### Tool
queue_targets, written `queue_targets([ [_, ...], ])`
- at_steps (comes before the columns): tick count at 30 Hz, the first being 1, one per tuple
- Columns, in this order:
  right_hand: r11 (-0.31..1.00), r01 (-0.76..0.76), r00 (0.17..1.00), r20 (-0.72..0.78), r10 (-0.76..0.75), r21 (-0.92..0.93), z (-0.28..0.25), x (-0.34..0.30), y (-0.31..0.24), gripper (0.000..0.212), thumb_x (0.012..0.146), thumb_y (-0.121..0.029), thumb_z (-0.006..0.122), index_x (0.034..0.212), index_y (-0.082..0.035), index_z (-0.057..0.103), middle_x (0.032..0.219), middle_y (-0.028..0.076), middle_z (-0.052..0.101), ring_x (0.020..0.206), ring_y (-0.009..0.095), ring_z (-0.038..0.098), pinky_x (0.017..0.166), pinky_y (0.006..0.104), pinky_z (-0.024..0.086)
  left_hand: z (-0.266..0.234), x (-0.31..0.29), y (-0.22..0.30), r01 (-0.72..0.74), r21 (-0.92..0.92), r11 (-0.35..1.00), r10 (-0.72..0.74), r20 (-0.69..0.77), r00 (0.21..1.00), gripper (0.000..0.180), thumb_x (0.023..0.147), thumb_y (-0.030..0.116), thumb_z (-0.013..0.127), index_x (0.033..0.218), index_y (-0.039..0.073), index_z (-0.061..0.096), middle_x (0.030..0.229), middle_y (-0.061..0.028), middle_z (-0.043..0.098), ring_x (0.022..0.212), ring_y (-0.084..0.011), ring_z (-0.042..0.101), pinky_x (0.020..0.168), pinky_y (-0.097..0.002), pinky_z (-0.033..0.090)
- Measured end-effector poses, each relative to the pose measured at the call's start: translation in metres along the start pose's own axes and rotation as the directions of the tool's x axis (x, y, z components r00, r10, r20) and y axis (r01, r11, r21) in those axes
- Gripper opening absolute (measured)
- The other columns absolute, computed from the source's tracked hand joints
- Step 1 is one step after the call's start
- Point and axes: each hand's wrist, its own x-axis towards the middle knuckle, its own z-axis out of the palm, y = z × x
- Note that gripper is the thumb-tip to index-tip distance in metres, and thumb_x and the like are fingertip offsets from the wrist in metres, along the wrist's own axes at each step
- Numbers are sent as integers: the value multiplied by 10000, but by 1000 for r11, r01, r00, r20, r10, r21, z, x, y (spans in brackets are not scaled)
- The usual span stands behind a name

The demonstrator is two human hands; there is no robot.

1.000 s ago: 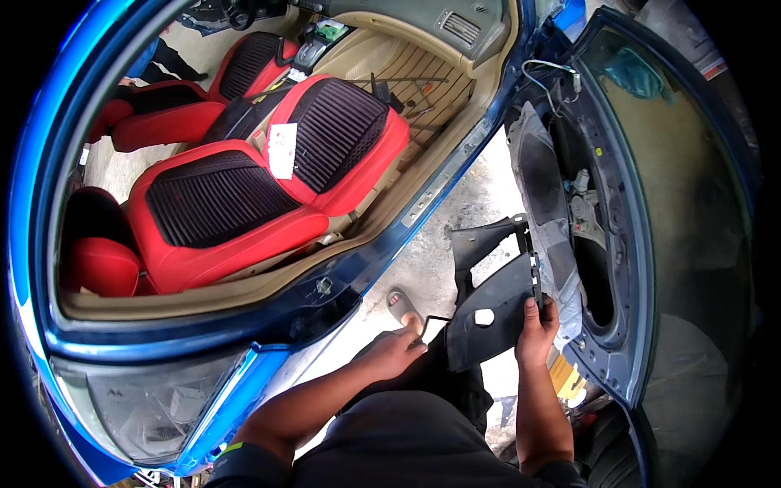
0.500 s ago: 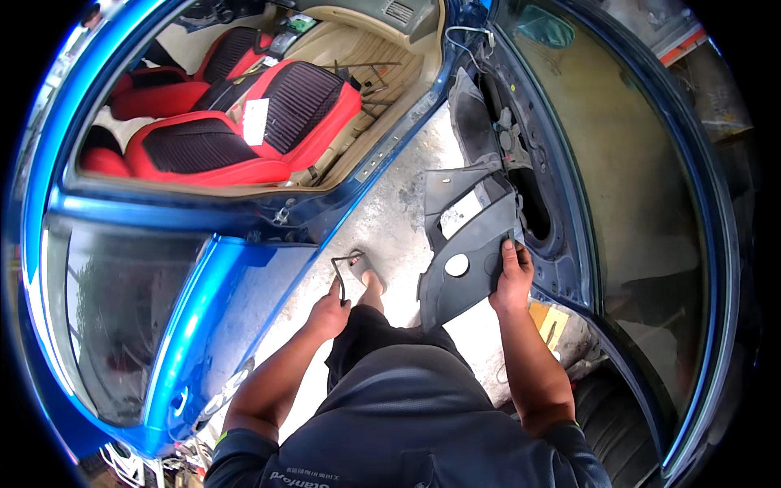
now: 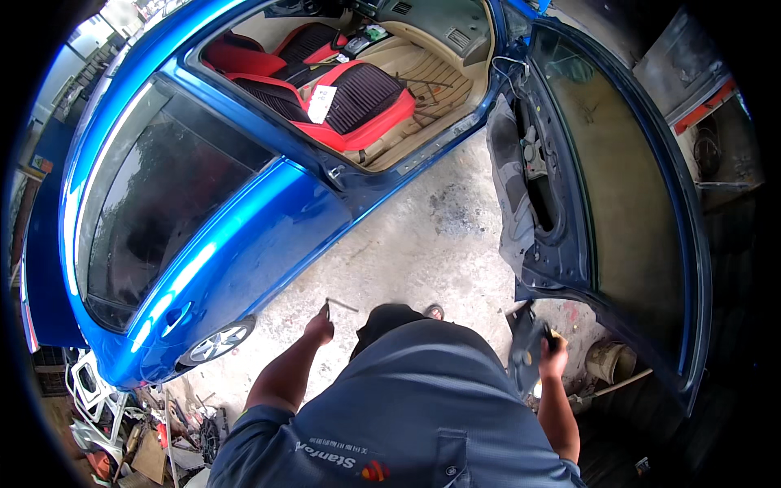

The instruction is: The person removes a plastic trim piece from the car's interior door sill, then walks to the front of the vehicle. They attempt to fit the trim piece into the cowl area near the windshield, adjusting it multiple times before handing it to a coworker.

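Note:
Out in front of my body on the left, my left hand (image 3: 320, 328) is closed around a thin, bent dark rod (image 3: 342, 306), which sticks out to the right over the concrete. Down by my right side, my right hand (image 3: 555, 358) grips a dark plastic panel (image 3: 525, 348) by its edge. The panel is blurred and partly covered by my shirt. Just beyond it stands the open car door (image 3: 598, 281), its inner metal bared and a grey lining sheet (image 3: 511, 183) hanging along it.
The blue car (image 3: 268, 236) fills the left, its front doorway open onto red and black seats (image 3: 370, 110). Scrap and loose parts (image 3: 150, 447) lie heaped at the lower left. A bucket (image 3: 610, 362) and a stick (image 3: 622, 382) are below the open door.
I have stepped back from the doorway and door. My right hand has lowered the plastic panel from beside the door to my right side. The bent rod stays in my left hand.

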Motion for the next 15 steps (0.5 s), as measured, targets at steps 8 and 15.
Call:
queue_targets([
  [8, 725, -596, 798, -157, 581, -346, -47, -166, 118, 389, 856, -358, 743, 1048, -29, 662, 1027, 206, 711, 967, 409, 676, 830, 476, 533, 23, 0, -103, 143, -255, 956, -120, 104, 987, 475, 915, 156, 546, 1375, 47, 497, 879, -188, 706, 742, -299, 698, 653, -425, 552],
  [15, 875, -446, 881, -263, 392, -189, -24, -190, 83, 393, 872, -322, 744, 1066, 9, 659, 952, 230, 708, 886, 407, 679, 788, 448, 525, -12, 12, -117, 45, -296, 954, 56, 323, 945, 439, 824, 27, 534, 1246, 99, 632, 894, -180, 711, 741, -288, 703, 657, -396, 556],
])
